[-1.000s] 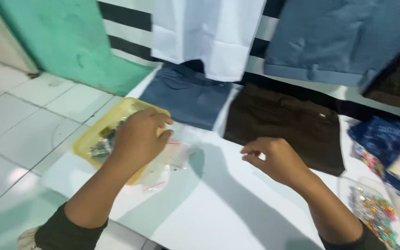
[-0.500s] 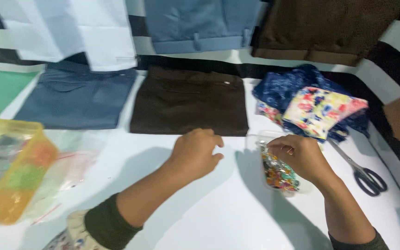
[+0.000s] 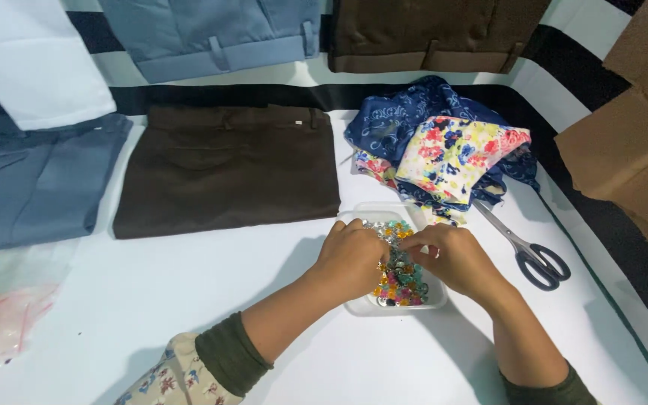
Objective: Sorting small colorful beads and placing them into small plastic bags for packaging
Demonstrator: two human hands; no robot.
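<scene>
Head view: your left hand [image 3: 352, 259] and right hand [image 3: 455, 259] meet over the bead tray [image 3: 403, 304], fingers curled into beads [image 3: 403, 281]; whether they pinch any, you cannot tell.

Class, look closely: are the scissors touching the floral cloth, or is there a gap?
Touching. In the head view the blade tips of the scissors run under the lower edge of the floral cloth, with no white table between them.

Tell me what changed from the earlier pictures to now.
The left hand left the yellow tray, now out of view, and crossed rightward to the clear box of coloured beads. The right hand reached the box first and now both hands pick into the beads together. The folded brown trousers, floral fabric pile and scissors lie as they did.
</scene>
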